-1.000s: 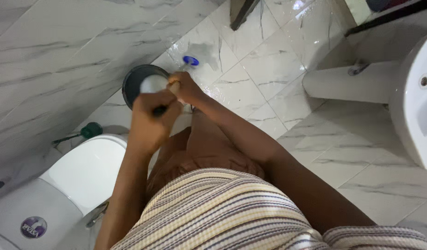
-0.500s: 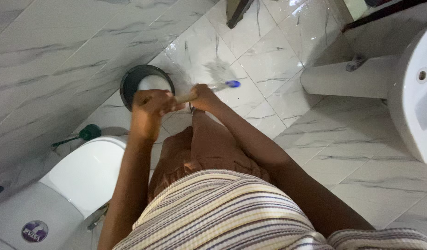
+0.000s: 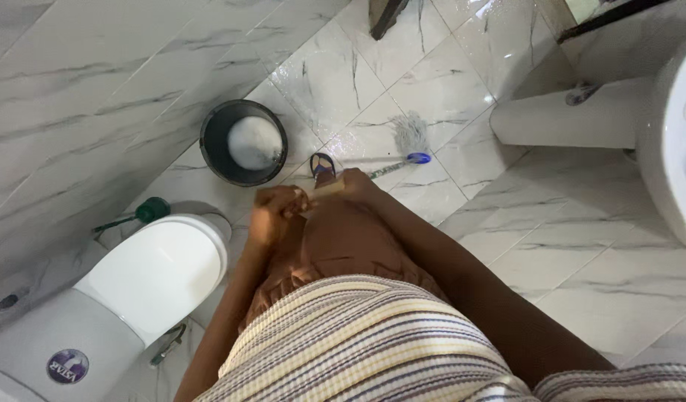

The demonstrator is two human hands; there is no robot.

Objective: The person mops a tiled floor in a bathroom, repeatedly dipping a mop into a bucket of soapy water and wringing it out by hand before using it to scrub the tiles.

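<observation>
A: Which step? Where's the grey string mop?
B: Mopping, I judge. Left hand and right hand both grip its wooden handle; head right of the round black bucket.
A: Next?
B: Probably a steady sweep.

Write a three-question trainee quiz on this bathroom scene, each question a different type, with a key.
1. True or false: the mop head rests on the floor tiles.
2. The black bucket stands: A) on the toilet lid, B) on the floor by the wall, C) under the basin.
3. Fill in: both the left hand and the right hand grip the mop's ____.

Key
1. True.
2. B; it sits beyond the closed white toilet lid, and foam shows inside it.
3. Handle; a blue collar joins it to the grey strands.
</observation>
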